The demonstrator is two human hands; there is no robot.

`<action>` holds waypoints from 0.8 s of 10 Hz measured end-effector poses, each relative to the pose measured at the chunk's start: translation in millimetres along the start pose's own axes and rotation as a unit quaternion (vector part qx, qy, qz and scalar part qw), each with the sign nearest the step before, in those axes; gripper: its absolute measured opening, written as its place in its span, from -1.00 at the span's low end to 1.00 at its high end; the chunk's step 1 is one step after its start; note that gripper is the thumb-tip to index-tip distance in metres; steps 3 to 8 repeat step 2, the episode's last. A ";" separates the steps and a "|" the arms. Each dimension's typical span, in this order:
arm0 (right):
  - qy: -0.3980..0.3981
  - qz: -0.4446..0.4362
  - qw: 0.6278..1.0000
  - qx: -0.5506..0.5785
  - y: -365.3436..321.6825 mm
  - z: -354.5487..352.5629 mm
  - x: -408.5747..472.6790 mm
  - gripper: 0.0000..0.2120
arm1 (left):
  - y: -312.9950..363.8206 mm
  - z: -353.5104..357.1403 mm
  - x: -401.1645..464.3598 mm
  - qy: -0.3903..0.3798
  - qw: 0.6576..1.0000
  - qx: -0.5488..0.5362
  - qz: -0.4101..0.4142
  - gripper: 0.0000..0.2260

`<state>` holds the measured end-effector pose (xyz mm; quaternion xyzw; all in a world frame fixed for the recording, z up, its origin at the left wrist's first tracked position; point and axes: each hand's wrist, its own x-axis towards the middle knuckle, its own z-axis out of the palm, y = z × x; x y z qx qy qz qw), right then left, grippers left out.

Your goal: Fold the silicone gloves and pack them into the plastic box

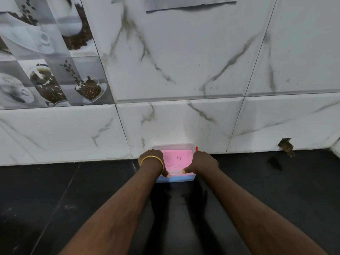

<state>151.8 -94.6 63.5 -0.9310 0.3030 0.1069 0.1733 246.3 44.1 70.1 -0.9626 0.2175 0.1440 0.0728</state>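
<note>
The plastic box [174, 178] sat far-centre on the desk [55, 190] against the wall, long axis left–right, pink glove [177, 159] inside — both hands, left [153, 160] and right [203, 161], gripped its short ends, equally near.

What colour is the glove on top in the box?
Pink glove, seen in the head view, inside the clear plastic box.

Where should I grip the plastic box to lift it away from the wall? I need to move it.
Take the plastic box by its two short side walls, one hand from the left and the other hand from the right. Its back sits against the tiled wall and the pink glove fills the open top, so the sides look freest.
</note>
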 end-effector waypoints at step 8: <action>0.009 0.000 0.998 0.057 7.8 14.8 -19.8 -0.23 | -7.3 20.4 -24.0 0.047 0.999 -0.022 0.010 -0.50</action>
